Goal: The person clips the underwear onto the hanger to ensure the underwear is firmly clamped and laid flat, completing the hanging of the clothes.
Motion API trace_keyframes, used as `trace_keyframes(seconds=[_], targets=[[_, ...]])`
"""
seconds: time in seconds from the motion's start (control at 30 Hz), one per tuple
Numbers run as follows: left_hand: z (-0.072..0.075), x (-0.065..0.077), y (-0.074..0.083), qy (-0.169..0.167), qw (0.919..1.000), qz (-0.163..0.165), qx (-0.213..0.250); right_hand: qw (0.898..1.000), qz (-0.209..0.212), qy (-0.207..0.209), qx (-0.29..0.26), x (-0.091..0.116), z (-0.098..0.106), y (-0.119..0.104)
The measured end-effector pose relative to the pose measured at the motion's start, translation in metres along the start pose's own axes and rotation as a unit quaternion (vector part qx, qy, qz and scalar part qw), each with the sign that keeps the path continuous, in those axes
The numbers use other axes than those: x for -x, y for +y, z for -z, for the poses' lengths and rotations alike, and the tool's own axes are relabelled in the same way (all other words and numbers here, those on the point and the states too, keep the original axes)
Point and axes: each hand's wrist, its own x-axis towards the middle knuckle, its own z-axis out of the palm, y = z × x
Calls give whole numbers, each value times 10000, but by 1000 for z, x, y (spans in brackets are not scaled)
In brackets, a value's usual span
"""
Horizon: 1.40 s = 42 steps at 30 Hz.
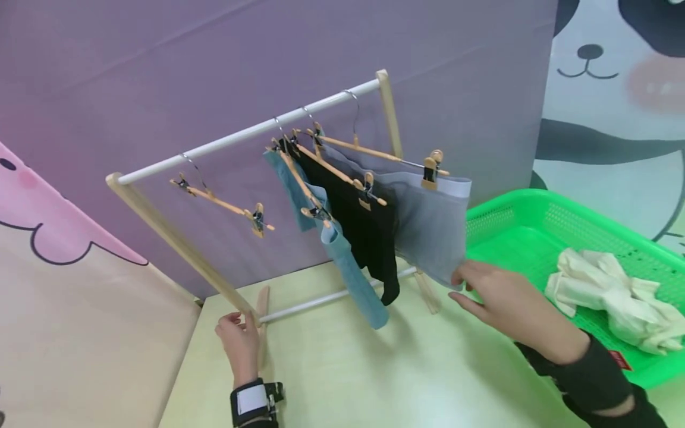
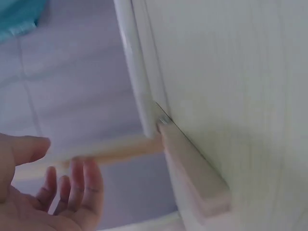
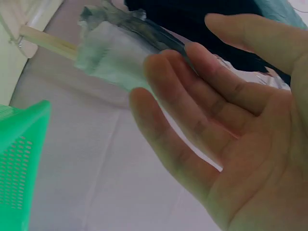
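Note:
My right hand [image 1: 516,306] is at the lower corner of a grey garment [image 1: 430,226], its thumb and fingers apart. In the right wrist view that hand [image 3: 216,120] has loosely bent fingers over the cloth. A clip hanger [image 1: 374,150] carries the grey garment by its light top band. Left of it hang a black garment [image 1: 348,226] and a teal garment [image 1: 350,273], each on its own clip hanger. My left hand [image 1: 241,348] is beside the foot of the rack's left post [image 1: 184,252]; in the left wrist view its fingers [image 2: 91,190] are relaxed and grip nothing.
A white rail [image 1: 235,140] tops the wooden rack, and a bare clip hanger [image 1: 225,204] hangs at its left end. On the right, a green basket [image 1: 567,208] contains crumpled cream cloth [image 1: 610,291]. The pale table [image 1: 342,380] meets a purple backdrop [image 1: 214,71].

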Motion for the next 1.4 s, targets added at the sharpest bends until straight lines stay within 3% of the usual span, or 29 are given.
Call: trace_keyframes(seconds=[0.2, 0.43, 0.67, 0.83, 1.0, 1.1, 1.2, 1.27, 1.4], targets=[[-4, 23, 19, -995, 9941, -427, -97, 9998, 49, -195, -81, -5, -7, -1], [-38, 51, 39, -2043, 9762, -717, -68, 9982, -154, -523, -235, -2, 6, 8], [-75, 87, 67, -2968, 9505, -843, 370, 9961, -522, -700, -156, 9, 26, 27], [-95, 108, 89, -3412, 9318, -1046, 660, 9931, -890, -757, -117, 17, 40, 40], [-114, 128, 111, -3329, 9251, -1602, 881, 9888, -1359, -604, -118, 28, 54, 57], [-126, 142, 124, -3538, 9141, -1486, 1308, 9843, -1621, -658, -228, 36, 60, 69], [-136, 157, 139, -3984, 8930, -958, 1863, 9811, -1773, -693, -349, 44, 64, 81], [-142, 166, 148, -4185, 8836, -867, 1913, 9791, -1848, -736, -428, 48, 67, 88], [-153, 185, 165, -4463, 8746, -846, 1694, 9769, -1947, -784, -401, 54, 69, 100]])
